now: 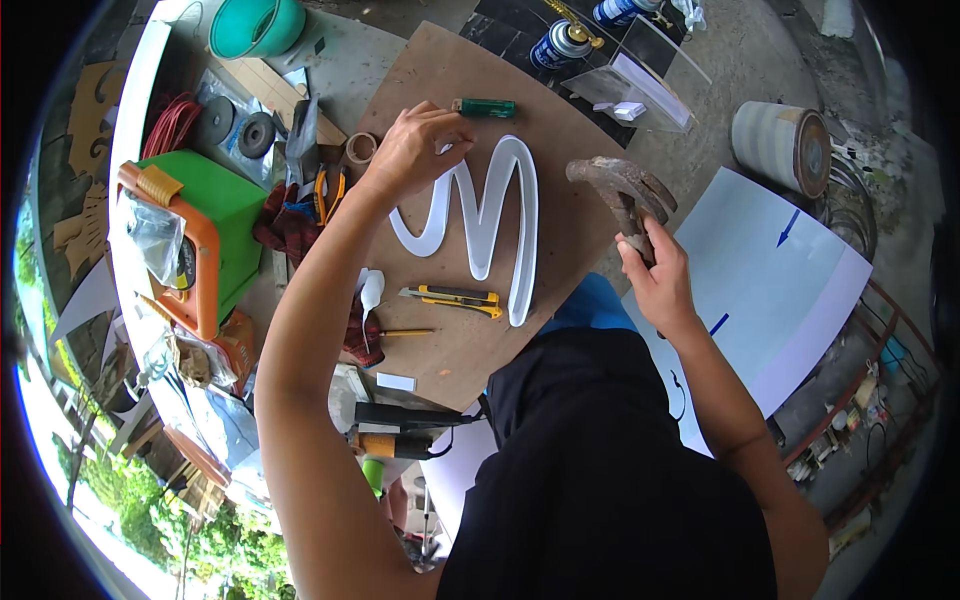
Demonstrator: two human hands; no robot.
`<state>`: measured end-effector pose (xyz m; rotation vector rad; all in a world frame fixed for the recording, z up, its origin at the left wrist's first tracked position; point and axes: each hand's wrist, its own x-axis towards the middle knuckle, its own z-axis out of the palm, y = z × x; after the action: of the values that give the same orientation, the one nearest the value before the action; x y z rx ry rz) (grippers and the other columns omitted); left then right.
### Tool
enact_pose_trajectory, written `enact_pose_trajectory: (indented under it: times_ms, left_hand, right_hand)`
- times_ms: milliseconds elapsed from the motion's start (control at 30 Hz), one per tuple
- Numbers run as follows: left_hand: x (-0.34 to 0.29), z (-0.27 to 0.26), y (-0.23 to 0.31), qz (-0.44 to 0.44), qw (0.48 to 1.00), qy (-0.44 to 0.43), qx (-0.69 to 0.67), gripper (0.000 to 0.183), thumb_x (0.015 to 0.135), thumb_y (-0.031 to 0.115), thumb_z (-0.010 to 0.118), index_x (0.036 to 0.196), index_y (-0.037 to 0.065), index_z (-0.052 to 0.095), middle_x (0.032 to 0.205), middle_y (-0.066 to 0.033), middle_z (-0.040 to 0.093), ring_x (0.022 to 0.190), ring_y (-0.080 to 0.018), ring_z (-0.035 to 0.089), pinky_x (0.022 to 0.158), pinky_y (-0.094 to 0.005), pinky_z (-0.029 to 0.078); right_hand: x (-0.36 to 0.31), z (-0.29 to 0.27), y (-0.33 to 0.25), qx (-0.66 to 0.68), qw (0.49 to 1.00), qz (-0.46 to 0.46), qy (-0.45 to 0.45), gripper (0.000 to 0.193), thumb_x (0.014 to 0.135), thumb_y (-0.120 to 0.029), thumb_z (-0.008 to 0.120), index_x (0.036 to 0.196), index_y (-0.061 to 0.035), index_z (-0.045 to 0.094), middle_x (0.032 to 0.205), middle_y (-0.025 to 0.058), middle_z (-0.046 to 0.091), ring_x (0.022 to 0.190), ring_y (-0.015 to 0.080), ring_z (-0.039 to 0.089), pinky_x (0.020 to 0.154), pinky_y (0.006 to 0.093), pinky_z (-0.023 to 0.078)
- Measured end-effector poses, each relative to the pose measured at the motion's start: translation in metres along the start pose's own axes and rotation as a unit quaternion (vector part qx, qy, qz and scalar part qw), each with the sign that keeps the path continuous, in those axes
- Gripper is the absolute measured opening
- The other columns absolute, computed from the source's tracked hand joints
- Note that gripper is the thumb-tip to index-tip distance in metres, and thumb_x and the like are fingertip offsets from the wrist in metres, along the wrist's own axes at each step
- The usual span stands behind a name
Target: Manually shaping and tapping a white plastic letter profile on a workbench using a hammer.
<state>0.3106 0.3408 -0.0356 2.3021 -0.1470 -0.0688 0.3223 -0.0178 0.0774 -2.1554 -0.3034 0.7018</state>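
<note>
Your right hand (660, 275) grips a raised hammer (622, 190); your left hand (420, 148) curls over the white wavy piece (490, 215).
Your left arm reaches far forward, thumb and fingertip close together, though you can't tell whether they pinch the piece running rightward beneath them. Between that hand and the hammer, the brown surface (562, 215) gives swinging room; its edge passes near the hammer head, left of your right hand.

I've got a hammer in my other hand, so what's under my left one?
Around your left hand, a white wavy piece shows on the brown board. Your hand covers part of that piece; what's directly beneath can't be seen.
</note>
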Motion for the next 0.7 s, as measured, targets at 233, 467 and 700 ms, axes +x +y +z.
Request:
enact_pose_trajectory:
  times_ms: [233,467,700]
  left_hand:
    - [-0.011,0.006,-0.005,0.0,1.0,-0.002,-0.009,0.014,0.082,0.006,0.076,0.096,0.008,0.074,0.095,-0.0044,0.075,0.096,-0.0253,0.066,0.09,-0.0394,0.054]
    - [-0.009,0.004,-0.012,-0.003,0.999,-0.029,-0.035,0.013,0.086,0.002,0.075,0.097,0.006,0.074,0.096,-0.0063,0.074,0.095,-0.0251,0.065,0.079,-0.0367,0.06]
    - [-0.01,0.004,-0.017,0.015,0.998,-0.053,-0.021,0.014,0.087,0.004,0.075,0.101,0.007,0.072,0.097,-0.0057,0.073,0.095,-0.0256,0.065,0.078,-0.0379,0.06]
  right_hand:
    - [-0.002,0.008,0.001,0.018,1.0,0.0,-0.006,0.039,0.099,-0.006,0.065,0.134,0.0072,0.057,0.097,0.0091,0.07,0.074,0.0111,0.061,0.07,0.0274,0.053]
    - [-0.002,0.01,-0.005,0.001,0.999,-0.04,-0.001,0.038,0.097,-0.005,0.066,0.133,0.0077,0.058,0.103,0.0132,0.073,0.085,0.015,0.068,0.077,0.0294,0.055]
    - [0.003,0.016,-0.006,-0.012,0.999,-0.048,-0.007,0.038,0.097,-0.002,0.066,0.133,0.008,0.059,0.104,0.0144,0.073,0.093,0.0188,0.071,0.084,0.0318,0.056]
